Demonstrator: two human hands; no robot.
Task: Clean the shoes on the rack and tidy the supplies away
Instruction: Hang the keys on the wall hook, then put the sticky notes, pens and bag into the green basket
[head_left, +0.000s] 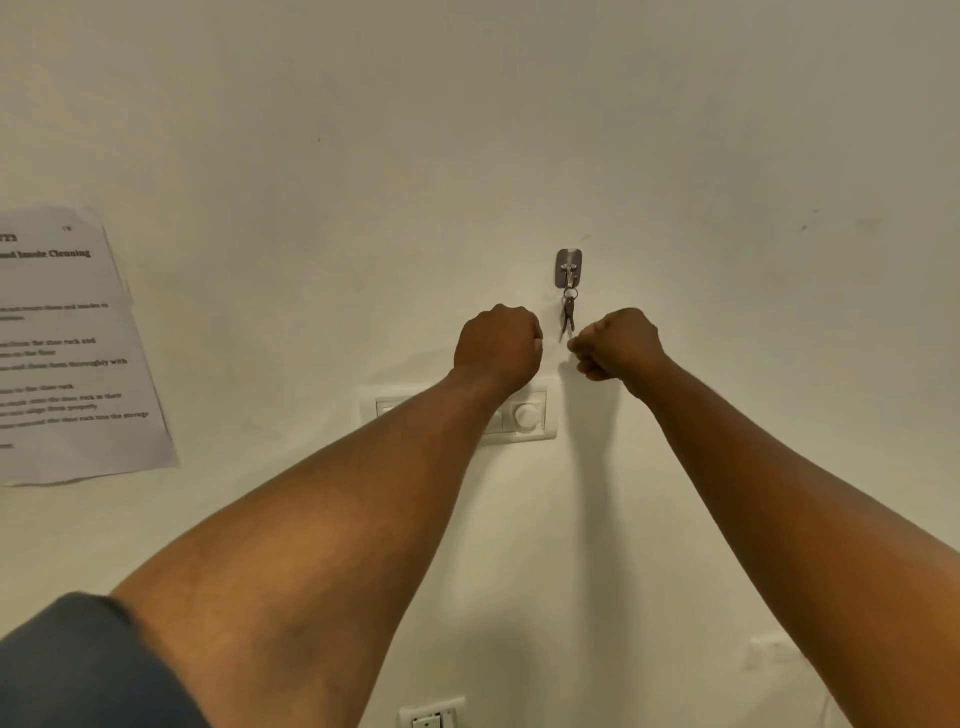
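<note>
Blue sleeve (78, 670) low left, both forearms reaching up the wall. Left hand (497, 345) fisted, its grip closed on nothing visible, over the switch plate (524, 415). Right hand (618, 344) curled likewise, just beside keys (569, 314) hanging from a hook (569, 267). No shoes or rack in view.

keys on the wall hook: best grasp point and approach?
Judging by the pose, pinch the keys low on their blades, which hang free below the ring, and come from the right, where the right hand is already closest. Then lift up and out: the ring sits over the upturned metal hook. The left hand isn't needed.
</note>
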